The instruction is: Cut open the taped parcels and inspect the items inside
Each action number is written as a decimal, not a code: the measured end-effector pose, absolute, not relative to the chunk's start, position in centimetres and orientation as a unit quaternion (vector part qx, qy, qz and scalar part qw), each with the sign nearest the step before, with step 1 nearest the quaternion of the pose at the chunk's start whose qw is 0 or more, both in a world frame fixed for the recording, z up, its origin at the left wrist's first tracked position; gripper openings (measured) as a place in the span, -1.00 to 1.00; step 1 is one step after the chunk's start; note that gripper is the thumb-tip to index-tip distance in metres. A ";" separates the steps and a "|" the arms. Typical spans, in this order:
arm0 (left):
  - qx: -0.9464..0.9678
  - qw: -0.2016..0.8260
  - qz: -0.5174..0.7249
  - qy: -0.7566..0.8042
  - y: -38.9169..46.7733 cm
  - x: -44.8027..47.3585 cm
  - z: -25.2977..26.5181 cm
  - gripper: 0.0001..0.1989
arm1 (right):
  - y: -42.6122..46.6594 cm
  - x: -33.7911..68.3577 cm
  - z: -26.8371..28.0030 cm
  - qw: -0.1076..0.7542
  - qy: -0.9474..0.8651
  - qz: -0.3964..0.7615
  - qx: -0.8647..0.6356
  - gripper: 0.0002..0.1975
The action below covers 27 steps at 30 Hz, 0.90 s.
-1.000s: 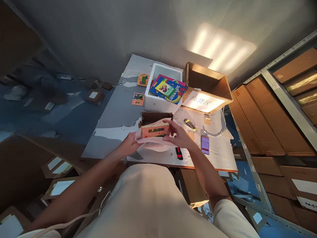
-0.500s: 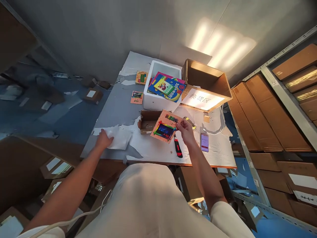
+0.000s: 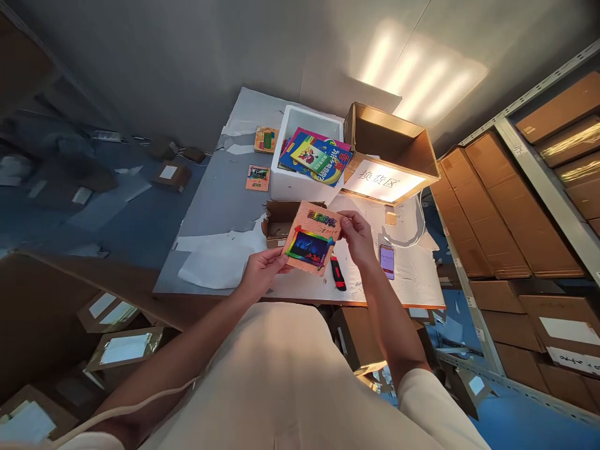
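Between my two hands is a square orange-pink book [image 3: 310,240] with a dark picture framed in rainbow colours on its cover. My left hand [image 3: 265,270] pinches its lower left corner, and my right hand [image 3: 357,237] grips the upper right edge. Behind the book stands a small open cardboard box [image 3: 277,228], partly covered by it. A black and red utility knife [image 3: 337,274] lies just below the book, its upper end hidden. To the left of my left hand a white sheet or pouch [image 3: 210,269] rests on the table.
A white foam box [image 3: 300,189] full of colourful books stands at the back, beside an open cardboard box [image 3: 391,147] with a handwritten label. A phone [image 3: 387,261] lies right. Two smaller items, a square booklet [image 3: 257,177] and a tan one [image 3: 266,139], lie left of the foam box.
My left hand has let go of the white sheet or pouch, leaving it on the table, and has moved right to take the book's lower left corner. My right hand still holds the book.
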<state>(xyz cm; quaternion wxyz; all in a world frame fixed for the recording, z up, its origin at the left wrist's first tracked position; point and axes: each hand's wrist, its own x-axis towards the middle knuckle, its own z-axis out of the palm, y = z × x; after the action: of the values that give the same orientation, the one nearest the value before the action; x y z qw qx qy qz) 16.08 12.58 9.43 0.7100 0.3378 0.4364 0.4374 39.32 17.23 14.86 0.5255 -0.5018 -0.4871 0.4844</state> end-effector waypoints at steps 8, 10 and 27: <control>0.208 0.882 0.296 0.303 11.6 17.8 10.6 -0.65 | 17.5 38.5 16.1 0.448 -0.505 0.601 -0.428 -0.56; 0.213 0.870 0.335 0.292 11.6 17.5 10.8 -0.58 | 18.0 38.9 16.2 0.444 -0.511 0.581 -0.451 -0.63; 0.312 0.704 0.432 0.471 11.8 16.3 9.2 -0.43 | 18.2 40.5 15.6 0.424 -0.510 0.557 -0.500 -0.47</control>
<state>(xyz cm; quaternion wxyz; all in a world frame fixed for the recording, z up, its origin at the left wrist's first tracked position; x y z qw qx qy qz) 16.30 11.81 9.18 0.7036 0.3115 0.4707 0.4317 40.51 18.24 15.64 0.4239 -0.4998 -0.5101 0.5570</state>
